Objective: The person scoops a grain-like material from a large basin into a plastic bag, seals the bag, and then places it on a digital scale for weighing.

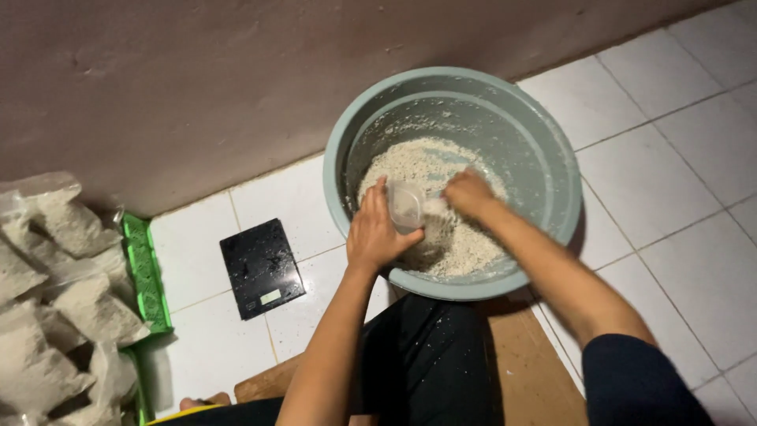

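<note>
A large grey-green plastic basin [544,150] stands on the white tiled floor against the wall, partly filled with a pale, crumbly grain mixture [410,162]. My left hand [377,230] reaches over the near rim and grips a small clear plastic container [407,203] that sits down in the mixture. My right hand [467,193] is right beside it on the container's far side, fingers curled into the grain; whether it grips anything is unclear.
A flat black digital scale [261,267] lies on the tiles left of the basin. A green crate [144,272] at the far left holds several clear bags of the same pale mixture [55,308]. My dark-clothed knees and a wooden board [528,371] are below.
</note>
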